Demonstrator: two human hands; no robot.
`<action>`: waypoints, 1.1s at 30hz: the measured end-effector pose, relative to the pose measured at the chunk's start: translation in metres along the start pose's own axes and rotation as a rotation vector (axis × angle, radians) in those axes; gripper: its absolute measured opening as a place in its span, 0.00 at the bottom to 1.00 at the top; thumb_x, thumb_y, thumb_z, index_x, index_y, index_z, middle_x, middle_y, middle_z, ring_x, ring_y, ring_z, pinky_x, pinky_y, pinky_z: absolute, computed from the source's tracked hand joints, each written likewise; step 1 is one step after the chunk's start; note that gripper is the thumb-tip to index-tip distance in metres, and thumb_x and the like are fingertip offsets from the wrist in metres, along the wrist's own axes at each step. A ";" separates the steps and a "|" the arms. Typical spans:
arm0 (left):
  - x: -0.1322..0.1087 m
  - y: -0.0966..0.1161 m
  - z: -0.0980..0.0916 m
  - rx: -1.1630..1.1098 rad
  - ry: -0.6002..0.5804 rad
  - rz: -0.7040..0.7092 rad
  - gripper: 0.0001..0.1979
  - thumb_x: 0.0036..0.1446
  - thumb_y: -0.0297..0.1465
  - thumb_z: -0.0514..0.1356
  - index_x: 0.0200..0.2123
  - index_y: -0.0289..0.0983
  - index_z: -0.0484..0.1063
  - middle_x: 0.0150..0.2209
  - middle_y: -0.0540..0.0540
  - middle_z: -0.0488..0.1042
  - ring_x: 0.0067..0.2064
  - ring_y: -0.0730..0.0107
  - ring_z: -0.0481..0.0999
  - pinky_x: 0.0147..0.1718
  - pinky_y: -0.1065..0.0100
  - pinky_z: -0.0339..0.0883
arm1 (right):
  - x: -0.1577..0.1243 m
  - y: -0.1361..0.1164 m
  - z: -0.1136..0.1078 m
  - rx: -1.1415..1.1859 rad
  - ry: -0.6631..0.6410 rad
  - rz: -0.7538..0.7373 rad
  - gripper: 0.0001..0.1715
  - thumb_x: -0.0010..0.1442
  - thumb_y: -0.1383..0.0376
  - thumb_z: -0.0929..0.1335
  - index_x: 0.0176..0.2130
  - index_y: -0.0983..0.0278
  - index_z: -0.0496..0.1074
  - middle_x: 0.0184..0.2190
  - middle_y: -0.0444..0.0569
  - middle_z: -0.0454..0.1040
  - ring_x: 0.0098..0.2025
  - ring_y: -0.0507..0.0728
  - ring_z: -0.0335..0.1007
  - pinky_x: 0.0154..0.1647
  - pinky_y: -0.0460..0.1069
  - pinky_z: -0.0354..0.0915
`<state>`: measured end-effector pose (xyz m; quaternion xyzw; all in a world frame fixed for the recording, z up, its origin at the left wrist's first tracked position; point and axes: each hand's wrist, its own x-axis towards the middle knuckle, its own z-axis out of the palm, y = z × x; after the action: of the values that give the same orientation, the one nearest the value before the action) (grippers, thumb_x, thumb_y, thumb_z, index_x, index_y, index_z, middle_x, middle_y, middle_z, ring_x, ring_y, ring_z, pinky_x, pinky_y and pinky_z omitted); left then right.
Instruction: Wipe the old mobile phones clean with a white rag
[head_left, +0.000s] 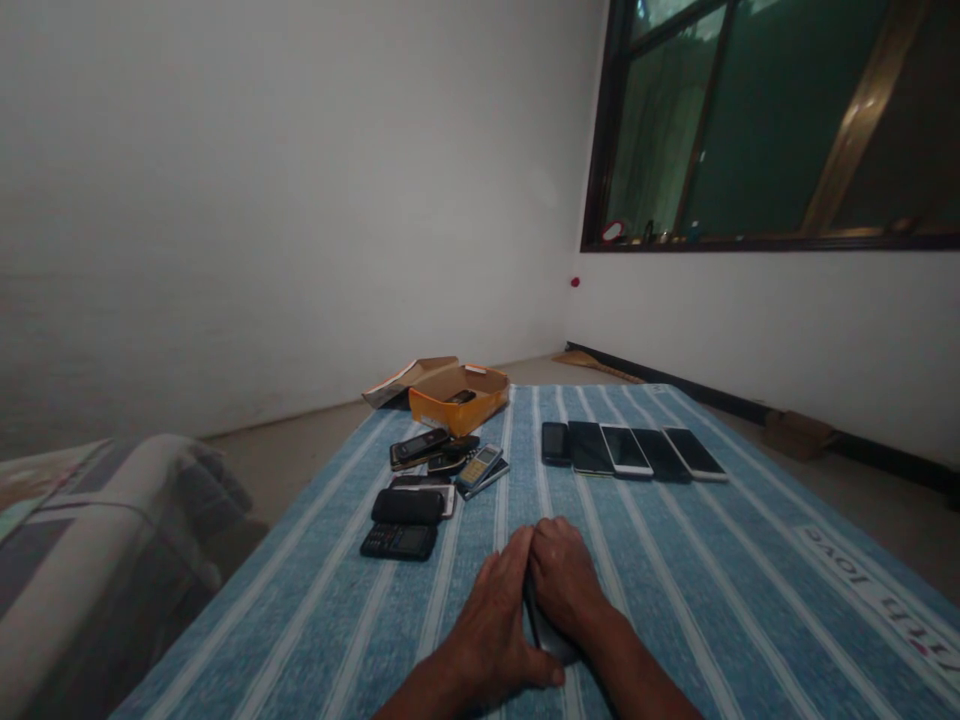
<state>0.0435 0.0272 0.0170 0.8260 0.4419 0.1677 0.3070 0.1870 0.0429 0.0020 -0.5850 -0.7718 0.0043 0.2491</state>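
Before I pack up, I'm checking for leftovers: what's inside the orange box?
One dark object, probably a phone, shows inside the orange box. The near walls hide much of its floor, so anything lower cannot be seen.

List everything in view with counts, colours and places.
Phone row: five, black and white, right of centre
Phone cluster: several overlapping, mostly dark, left of centre
Flat device: one, dark and grey, between hands
Box: one, orange, cloth's far end
Cloth: one, blue, white-striped, beneath phones
Fabric: one, greyish, far left
Walls: two, whitish, behind
Window: one, greenish, dark-framed, upper right
Sill items: several, mixed, windowsill
Wall item: one, red, near window
Floor items: two, brownish, beyond cloth, right
Floor: one, greyish, beyond cloth
Left hand: one, bare, at device
Right hand: one, bare, at device
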 end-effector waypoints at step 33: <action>0.000 -0.010 -0.002 -0.088 -0.035 0.009 0.68 0.31 0.41 0.76 0.70 0.36 0.38 0.70 0.32 0.44 0.69 0.39 0.45 0.66 0.45 0.41 | 0.002 -0.008 -0.001 -0.073 -0.001 0.133 0.14 0.65 0.69 0.62 0.33 0.61 0.74 0.35 0.50 0.72 0.40 0.59 0.64 0.40 0.52 0.53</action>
<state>0.0359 0.0327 0.0121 0.8165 0.4249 0.1739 0.3499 0.1797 0.0422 0.0057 -0.6437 -0.7310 -0.0072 0.2263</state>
